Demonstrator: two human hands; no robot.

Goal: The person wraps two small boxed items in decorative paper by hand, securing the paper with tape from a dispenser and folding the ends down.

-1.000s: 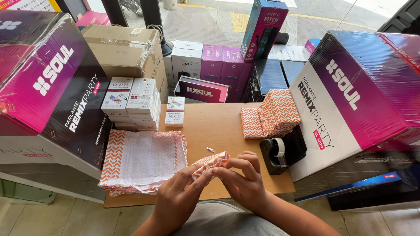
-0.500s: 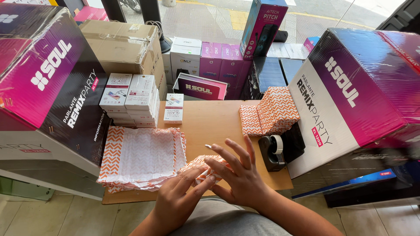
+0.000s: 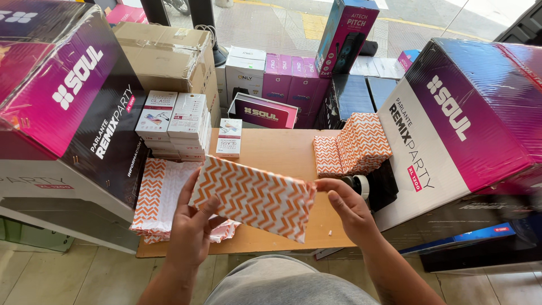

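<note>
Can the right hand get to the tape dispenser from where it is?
Probably yes. The right hand pinches a corner of the wrapped packet, and the tape dispenser sits just beyond it with nothing between; it would have to let go first.

big pink box [image 3: 62, 96] cut off by the left edge, another big box [image 3: 474, 124] cut off on the right, wrapped packet [image 3: 254, 197] hiding part of the paper stack [image 3: 158, 197], tape roll [image 3: 361, 185] half hidden behind the right hand [image 3: 350, 209]

On the brown wooden desk [image 3: 282, 152], flat paper sheets [image 3: 161, 195] lie left, wrapped orange-and-white zigzag packets [image 3: 353, 144] right, white slim boxes [image 3: 175, 121] far left.
</note>
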